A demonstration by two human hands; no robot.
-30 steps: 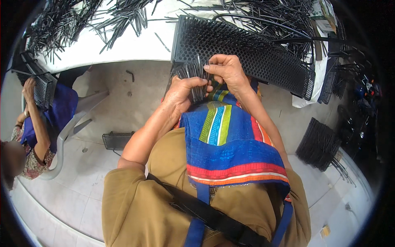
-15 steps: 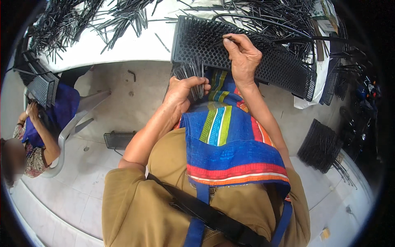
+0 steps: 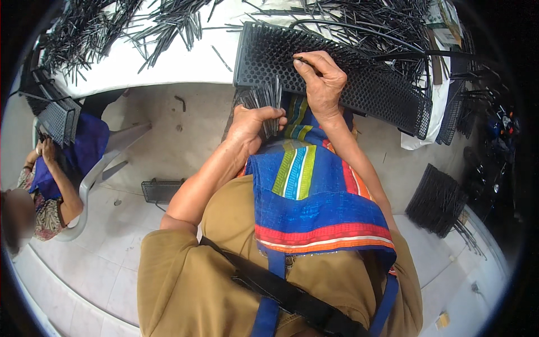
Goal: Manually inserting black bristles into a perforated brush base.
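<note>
My left hand [image 3: 251, 122] is closed round a bundle of thin black sticks [image 3: 269, 96], which point up and fan out at the top. They stand just in front of the left end of a long black perforated tray [image 3: 269, 53]. Over that tray, my right hand [image 3: 324, 81] is pinched, thumb against fingers, on a small dark stick [image 3: 302, 59]. Most of that stick is hidden in the fingers. The tray lies aslant along the near edge of the table, covered with rows of round holes.
Heaps of loose black sticks [image 3: 168, 33] lie on the white-covered table [image 3: 112, 67]. A bundle of dark sticks [image 3: 437, 199] stands on the floor at right. At far left a seated person [image 3: 56, 208] handles similar grids [image 3: 59, 115], beside a pale chair [image 3: 92, 180].
My right hand has shifted a little left and slightly down over the tray, still pinched. My left hand and its bundle have barely moved.
</note>
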